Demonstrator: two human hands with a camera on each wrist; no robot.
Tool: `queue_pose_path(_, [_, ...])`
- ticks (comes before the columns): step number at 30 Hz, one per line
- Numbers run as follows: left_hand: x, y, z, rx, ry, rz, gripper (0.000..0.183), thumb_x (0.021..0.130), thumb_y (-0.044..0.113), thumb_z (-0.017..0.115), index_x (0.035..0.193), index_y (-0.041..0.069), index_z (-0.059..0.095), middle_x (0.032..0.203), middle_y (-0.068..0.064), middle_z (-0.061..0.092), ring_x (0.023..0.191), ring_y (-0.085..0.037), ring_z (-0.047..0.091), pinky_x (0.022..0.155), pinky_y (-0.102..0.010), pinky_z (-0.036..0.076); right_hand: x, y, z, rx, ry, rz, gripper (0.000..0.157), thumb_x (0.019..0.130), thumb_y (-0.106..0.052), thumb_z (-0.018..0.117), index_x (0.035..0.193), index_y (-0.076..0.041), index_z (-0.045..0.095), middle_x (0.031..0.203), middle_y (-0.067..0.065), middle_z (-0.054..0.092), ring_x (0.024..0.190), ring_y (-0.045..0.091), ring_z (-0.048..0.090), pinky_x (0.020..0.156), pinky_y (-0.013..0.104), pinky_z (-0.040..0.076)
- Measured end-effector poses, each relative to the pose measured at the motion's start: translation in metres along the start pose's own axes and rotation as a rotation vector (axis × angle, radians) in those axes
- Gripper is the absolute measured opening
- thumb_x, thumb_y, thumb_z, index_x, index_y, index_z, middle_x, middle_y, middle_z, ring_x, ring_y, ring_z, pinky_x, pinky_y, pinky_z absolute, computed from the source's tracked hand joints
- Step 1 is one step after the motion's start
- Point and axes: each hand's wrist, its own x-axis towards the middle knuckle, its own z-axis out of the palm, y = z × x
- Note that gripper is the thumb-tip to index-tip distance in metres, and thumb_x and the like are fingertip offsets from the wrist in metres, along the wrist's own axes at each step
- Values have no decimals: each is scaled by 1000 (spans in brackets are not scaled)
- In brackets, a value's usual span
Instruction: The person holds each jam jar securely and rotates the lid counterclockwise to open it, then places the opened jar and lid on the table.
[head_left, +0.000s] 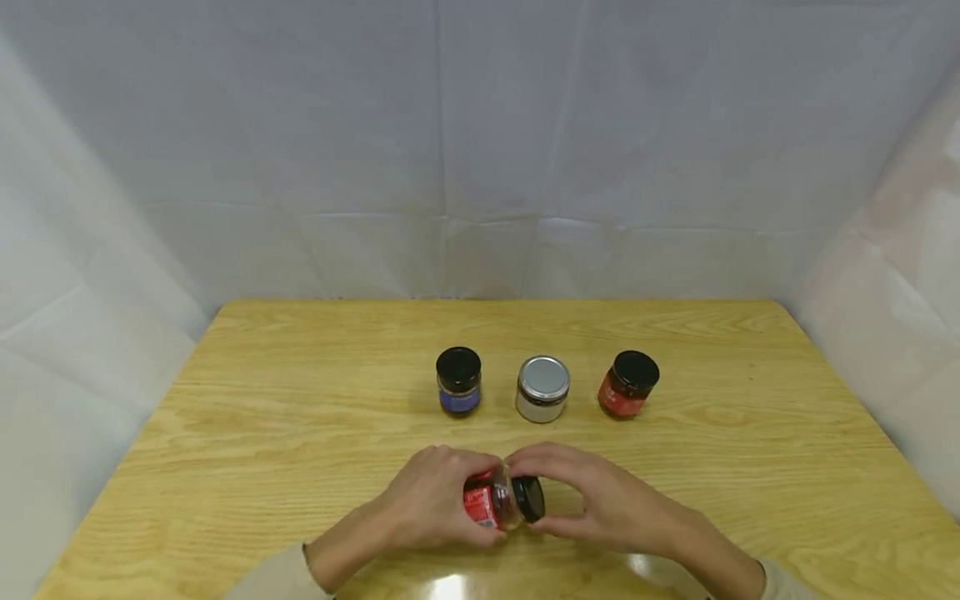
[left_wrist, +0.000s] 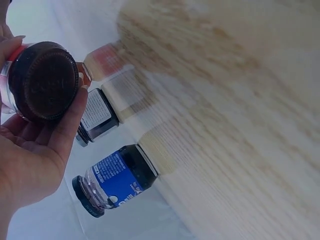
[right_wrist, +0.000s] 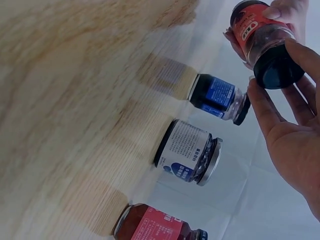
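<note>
Presumably lid [head_left: 531, 498] work. Jar [head_left: 504, 500] is at 6 o'clock in head view, on its side, lid toward 3. Left hand [head_left: 435, 500] wraps its body; right hand [head_left: 615, 504], spread to lid width, pinches the rim. Next probably wants firm left hold, right twist. Left wrist view shows jar's base [left_wrist: 47, 82]; head view doesn't.

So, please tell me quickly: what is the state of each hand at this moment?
Left hand: closed, holding a jar tipped on its side.
Right hand: closed, holding that jar's lid.
</note>
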Motion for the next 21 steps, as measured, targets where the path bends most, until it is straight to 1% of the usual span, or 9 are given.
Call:
queue_pose_path(3, [0, 0, 0, -5, -4, -4, 43, 63, 39, 80, 100, 22, 66, 75, 21, 55, 60, 4, 49, 53, -17, 40, 0, 1, 0, -1, -4, -7, 52, 85, -20, 73, 133, -23, 53, 136, -7, 49, 124, 14, 47, 98, 36, 41])
queue_pose_path(5, [0, -1, 1, -5, -4, -7, 41, 63, 39, 80, 97, 23, 66, 74, 21, 54, 60, 4, 49, 53, -17, 40, -1, 1, 0, -5, -4, 20, 54, 85, -25, 73, 135, -23, 51, 138, -7, 48, 125, 15, 46, 99, 37, 41])
queue_pose_path(7, [0, 0, 0, 4, -2, -14, 39, 63, 39, 80, 95, 23, 65, 73, 21, 54, 60, 3, 49, 53, -17, 40, -1, 1, 0, 21, -9, 96, 62, 84, -33, 73, 139, -24, 47, 140, -7, 46, 123, 15, 48, 98, 37, 42])
queue_pose_path(9, [-1, 0, 0, 18, 3, -27, 40, 63, 40, 80, 95, 23, 64, 74, 21, 53, 60, 3, 49, 53, -18, 40, -1, -1, 0, 59, -15, 216, 67, 84, -44, 70, 143, -26, 41, 141, -7, 44, 119, 13, 51, 96, 37, 44])
queue_pose_path(11, [-1, 0, 0, 28, 6, -41, 40, 63, 40, 80, 95, 22, 64, 74, 20, 54, 60, 2, 49, 53, -18, 40, 1, -1, 0, 132, -20, 336, 71, 85, -50, 67, 145, -25, 38, 138, -5, 46, 112, 11, 54, 92, 34, 46])
queue_pose_path(14, [-2, 1, -1, 39, 7, -53, 41, 63, 40, 80, 97, 22, 65, 75, 20, 54, 60, 2, 48, 53, -19, 40, 4, -2, 2, 223, -27, 446, 67, 88, -50, 62, 143, -19, 42, 128, -3, 53, 100, 8, 59, 84, 30, 50])
queue_pose_path(16, [-2, 1, -1, 46, 7, -51, 39, 63, 40, 80, 94, 23, 64, 74, 20, 53, 59, 2, 48, 52, -19, 39, 5, -2, 4, 259, -33, 454, 65, 88, -48, 63, 140, -12, 46, 121, -2, 57, 95, 8, 60, 80, 27, 51])
queue_pose_path(18, [-2, 1, -1, 53, 8, -44, 38, 63, 39, 79, 93, 24, 64, 73, 21, 53, 59, 2, 48, 52, -19, 39, 6, -1, 5, 261, -35, 435, 63, 88, -46, 64, 137, -9, 50, 117, -2, 58, 92, 8, 61, 79, 26, 51])
queue_pose_path(21, [-1, 0, -2, 53, 9, -33, 37, 63, 39, 79, 93, 23, 64, 73, 20, 53, 58, 2, 48, 51, -18, 39, 6, -1, 5, 240, -30, 391, 62, 87, -46, 65, 135, -8, 52, 115, -4, 59, 91, 7, 61, 80, 26, 51])
